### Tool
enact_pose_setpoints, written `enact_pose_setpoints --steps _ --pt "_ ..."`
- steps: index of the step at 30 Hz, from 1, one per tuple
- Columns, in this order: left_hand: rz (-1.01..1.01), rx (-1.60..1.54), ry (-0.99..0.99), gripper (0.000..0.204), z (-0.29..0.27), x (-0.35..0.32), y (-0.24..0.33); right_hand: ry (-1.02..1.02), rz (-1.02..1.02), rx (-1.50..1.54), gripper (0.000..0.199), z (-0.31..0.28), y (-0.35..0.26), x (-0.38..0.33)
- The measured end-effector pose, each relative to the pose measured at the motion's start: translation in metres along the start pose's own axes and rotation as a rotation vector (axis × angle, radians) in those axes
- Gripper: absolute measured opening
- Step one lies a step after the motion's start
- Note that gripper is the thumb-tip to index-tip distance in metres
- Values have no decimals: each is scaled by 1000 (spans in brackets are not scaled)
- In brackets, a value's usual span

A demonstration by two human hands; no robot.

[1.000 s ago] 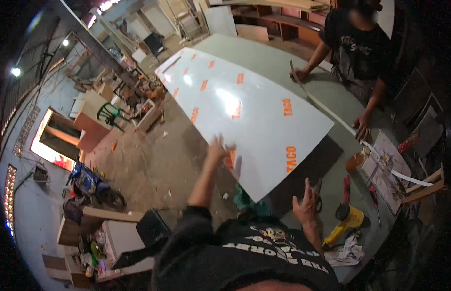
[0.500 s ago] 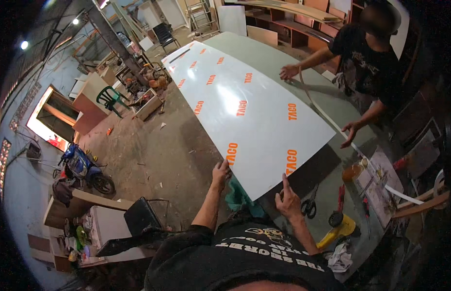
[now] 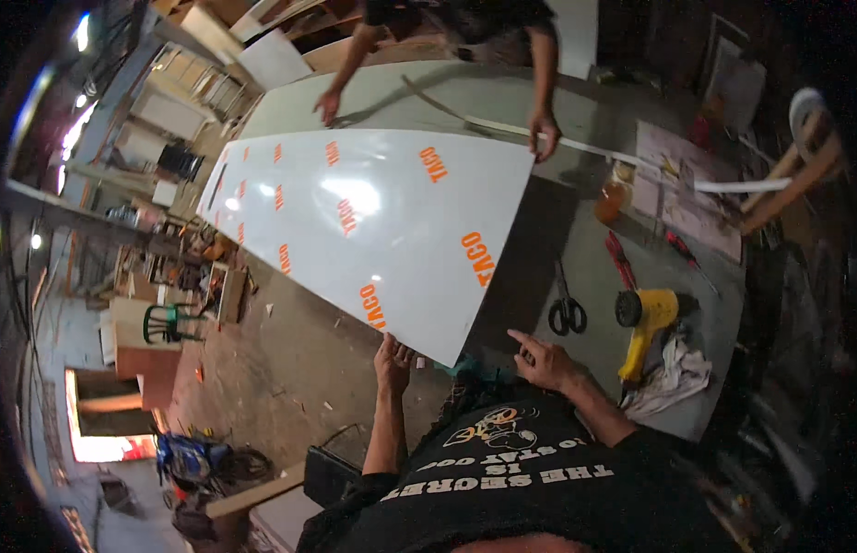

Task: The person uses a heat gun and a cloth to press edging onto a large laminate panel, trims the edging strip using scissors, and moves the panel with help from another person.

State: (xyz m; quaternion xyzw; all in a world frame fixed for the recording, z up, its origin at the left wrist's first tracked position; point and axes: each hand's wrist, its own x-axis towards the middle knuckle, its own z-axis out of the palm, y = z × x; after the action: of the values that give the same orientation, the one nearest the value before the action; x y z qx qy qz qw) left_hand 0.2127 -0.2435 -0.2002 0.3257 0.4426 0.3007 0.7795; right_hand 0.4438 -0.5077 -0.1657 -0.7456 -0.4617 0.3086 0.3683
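Note:
A large glossy white panel (image 3: pixel 419 221) with orange printing lies on the grey-green worktable (image 3: pixel 590 267), its near corner reaching past the table's near-left side. My left hand (image 3: pixel 393 366) grips the panel's left edge close to that corner. Off the panel, my right hand (image 3: pixel 545 363) is raised beside its near end, index finger stretched out and the other fingers loosely bent, holding nothing visible. Black-handled scissors (image 3: pixel 567 311) lie just beyond it. Across the table, a co-worker's one hand (image 3: pixel 544 135) is at the panel's far right corner; the other hand (image 3: pixel 329 107) hovers near its far edge.
To the right are a yellow pistol-shaped tool (image 3: pixel 651 318), a crumpled white cloth (image 3: pixel 670 376), a red-handled tool (image 3: pixel 620 260), a screwdriver (image 3: pixel 692 260) and an amber jar (image 3: pixel 613 197). A pale strip (image 3: pixel 576 145) runs along the far side. A motorbike (image 3: pixel 193 458) stands on the floor, lower left.
My view has swung to the right. My right hand has come off the panel's near edge, and the co-worker's hand has reached the panel's corner. My left hand keeps its grip.

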Motion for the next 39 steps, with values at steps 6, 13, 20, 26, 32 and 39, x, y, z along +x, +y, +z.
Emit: enact_pose_setpoints --steps 6,13,20,26,32,39 --pt "-160 -30 -25 44 -28 -5 -29 140 -24 3 50 8 2 9" --pt "-111 100 -59 22 5 -28 -21 48 83 4 48 19 30 13" --pt "-117 100 -51 17 19 -32 -15 104 115 283 52 17 31 33" --pt "-75 205 -53 21 12 -15 -16 154 -11 328 71 28 -15 79" --pt "-42 276 10 27 24 -29 2 -43 23 396 91 46 -28 71" --pt "-118 329 -72 34 10 -19 -6 -97 306 775 90 61 11 83"
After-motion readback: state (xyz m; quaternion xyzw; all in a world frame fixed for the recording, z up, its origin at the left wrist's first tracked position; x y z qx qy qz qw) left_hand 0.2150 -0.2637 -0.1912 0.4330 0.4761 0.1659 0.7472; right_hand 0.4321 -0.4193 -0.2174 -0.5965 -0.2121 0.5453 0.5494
